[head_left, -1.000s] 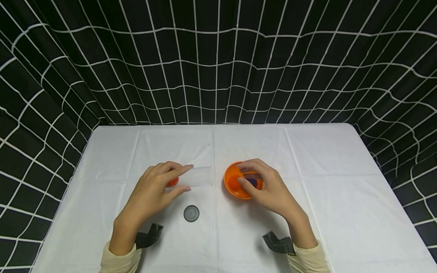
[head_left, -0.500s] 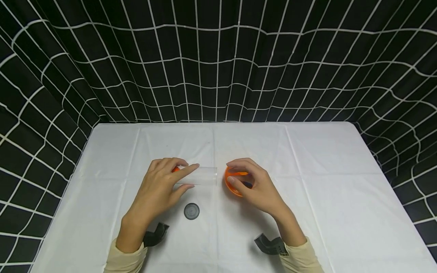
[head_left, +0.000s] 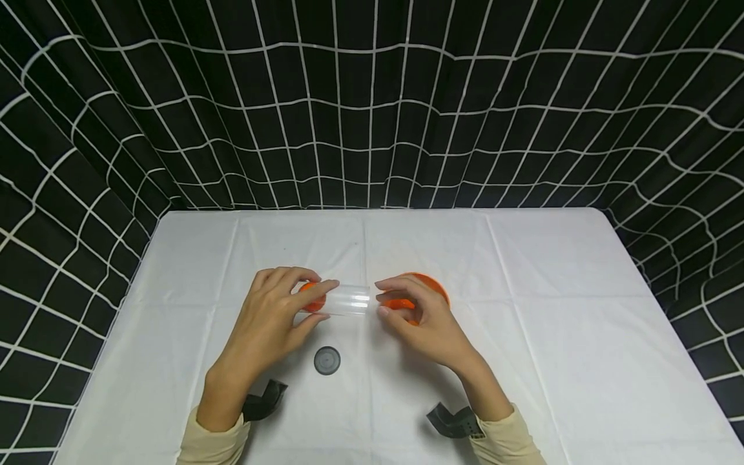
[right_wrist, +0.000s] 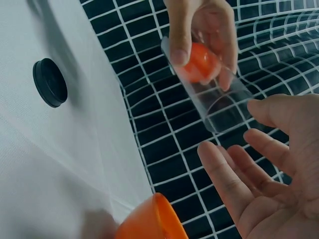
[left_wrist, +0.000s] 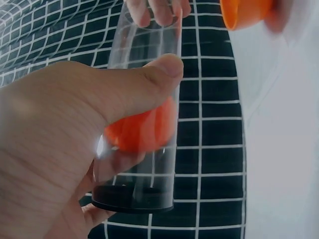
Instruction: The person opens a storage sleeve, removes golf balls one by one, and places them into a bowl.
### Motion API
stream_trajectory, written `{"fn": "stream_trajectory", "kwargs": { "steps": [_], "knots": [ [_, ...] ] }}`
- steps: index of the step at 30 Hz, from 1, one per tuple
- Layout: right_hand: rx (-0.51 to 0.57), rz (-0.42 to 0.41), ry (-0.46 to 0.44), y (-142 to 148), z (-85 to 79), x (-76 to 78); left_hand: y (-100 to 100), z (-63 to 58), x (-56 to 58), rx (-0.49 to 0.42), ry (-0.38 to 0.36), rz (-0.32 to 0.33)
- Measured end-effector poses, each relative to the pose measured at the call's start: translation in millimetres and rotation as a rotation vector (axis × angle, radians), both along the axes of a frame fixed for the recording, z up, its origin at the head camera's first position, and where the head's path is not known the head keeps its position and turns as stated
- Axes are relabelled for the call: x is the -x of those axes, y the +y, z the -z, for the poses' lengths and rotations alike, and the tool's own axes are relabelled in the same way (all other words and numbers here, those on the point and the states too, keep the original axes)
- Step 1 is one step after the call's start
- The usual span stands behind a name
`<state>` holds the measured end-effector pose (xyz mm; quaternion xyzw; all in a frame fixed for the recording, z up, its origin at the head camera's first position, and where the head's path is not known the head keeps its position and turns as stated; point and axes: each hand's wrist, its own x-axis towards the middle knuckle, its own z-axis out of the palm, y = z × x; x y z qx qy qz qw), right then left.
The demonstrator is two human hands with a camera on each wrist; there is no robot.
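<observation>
left hand [head_left: 276, 315]: thumb and fingers gripping | right hand [head_left: 429, 318]: fingers loosely bent, thumb apart

Black, white-gridded curtain [head_left: 383, 106] behind and on both sides of a creased white tablecloth [head_left: 587, 361].

A broad surface [head_left: 581, 361] with rounded far corners is covered by a smooth white cloth [head_left: 558, 271]. A long crease [head_left: 500, 258] in it runs front to back, to the right of the right grip [head_left: 427, 323]. On the cloth, an orange bowl [head_left: 434, 283] stands partly hidden beneath that grip, its rim showing beyond. A dark round cap [head_left: 327, 360] lies flat, nearer the wearer than the left grip's [head_left: 276, 313] fingertips and slightly to their right.
</observation>
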<state>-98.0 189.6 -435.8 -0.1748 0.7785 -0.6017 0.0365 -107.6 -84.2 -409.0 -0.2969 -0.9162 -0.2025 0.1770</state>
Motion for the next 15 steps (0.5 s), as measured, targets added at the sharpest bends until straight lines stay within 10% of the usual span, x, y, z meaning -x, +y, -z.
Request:
{"fn": "stream_trajectory", "kwargs": {
  "steps": [15],
  "knots": [
    [0.013,-0.015,-0.013,-3.3,-0.9,0.3,0.1,-3.9,-0.1,0.007,-0.01,-0.003]
  ]
}}
